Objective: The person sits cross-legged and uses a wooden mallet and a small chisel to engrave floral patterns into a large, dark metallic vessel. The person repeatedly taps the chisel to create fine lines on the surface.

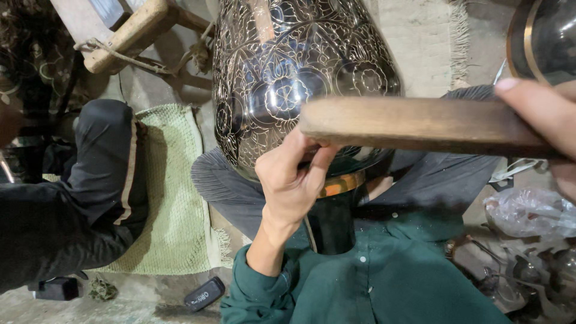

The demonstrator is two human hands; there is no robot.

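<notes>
Green mat left; plastic bag right. Engraved black metal vase, floral-patterned, lay centre across the lap. Left hand pinched closed against it; right hand gripped wooden mallet.

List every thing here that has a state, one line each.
Engraved metal vase: tilted across the lap, base toward the person.
Left hand: fingers pinched against the vase's lower body.
Right hand: closed around the wooden mallet.
Wooden mallet: held level over the vase.
</notes>
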